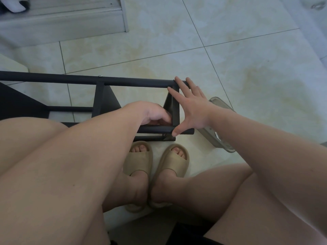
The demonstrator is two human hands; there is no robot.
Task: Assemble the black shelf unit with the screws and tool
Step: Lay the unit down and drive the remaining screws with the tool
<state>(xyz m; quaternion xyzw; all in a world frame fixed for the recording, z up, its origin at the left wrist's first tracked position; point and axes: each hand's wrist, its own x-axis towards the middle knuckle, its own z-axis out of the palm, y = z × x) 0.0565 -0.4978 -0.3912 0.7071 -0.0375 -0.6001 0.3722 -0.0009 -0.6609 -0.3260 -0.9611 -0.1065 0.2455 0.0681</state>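
Note:
The black shelf unit [99, 96] lies on its side on the tiled floor in front of my knees, its long top rail [70, 79] running left to right. My right hand [191, 106] is spread flat over the frame's right end, fingertips on the top rail and thumb on the lower rail [154, 129]. My left hand [155, 113] reaches inside the frame beside the end panel [172, 105], fingers curled; whatever it holds is hidden. A small silver screw head [100, 76] shows on the top rail. No tool is visible.
A clear plastic container [219, 124] lies on the floor to the right of the frame, partly under my right wrist. My feet in beige slippers [155, 161] sit just below the frame. A pale wooden cabinet base [70, 23] stands at the upper left.

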